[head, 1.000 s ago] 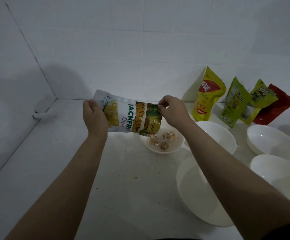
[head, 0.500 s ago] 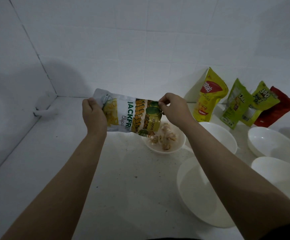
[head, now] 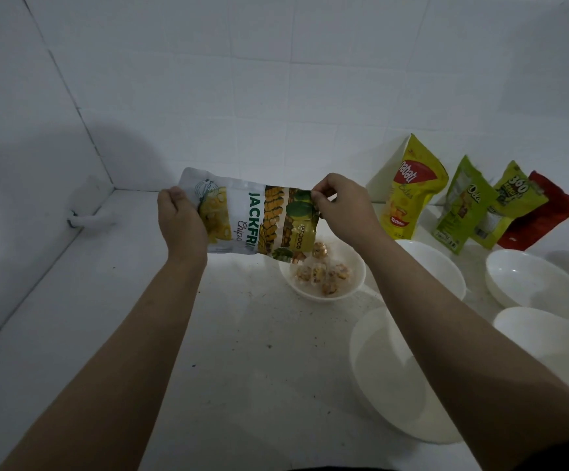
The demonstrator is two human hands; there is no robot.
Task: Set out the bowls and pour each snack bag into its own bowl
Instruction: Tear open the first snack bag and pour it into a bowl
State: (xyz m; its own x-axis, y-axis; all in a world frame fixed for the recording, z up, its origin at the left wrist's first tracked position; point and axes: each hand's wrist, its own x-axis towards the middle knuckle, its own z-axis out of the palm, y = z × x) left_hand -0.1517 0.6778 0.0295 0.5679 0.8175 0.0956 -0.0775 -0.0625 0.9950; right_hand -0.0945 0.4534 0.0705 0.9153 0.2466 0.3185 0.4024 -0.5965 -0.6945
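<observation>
The jackfruit chips bag [head: 252,219] lies sideways in the air above the counter, its mouth tipped down to the right. My left hand [head: 181,220] grips its bottom end. My right hand [head: 339,207] pinches the upper corner of its open mouth. Snack pieces [head: 324,271] sit in the small white bowl [head: 354,278] just under the mouth, and one piece hangs at the bag's opening. Four more white bowls stand to the right: one behind my right forearm [head: 446,266], one near me [head: 385,375], and two at the far right [head: 534,287] [head: 544,334].
Several unopened snack bags lean against the tiled back wall: a yellow bag [head: 409,188], two green bags [head: 463,205] [head: 510,198] and a red bag [head: 548,212]. A white fitting [head: 82,217] sits in the left corner. The speckled white counter [head: 242,368] stretches toward me.
More snack pieces have dropped from the bag into the small bowl. Both hands keep their hold and the bag has hardly shifted.
</observation>
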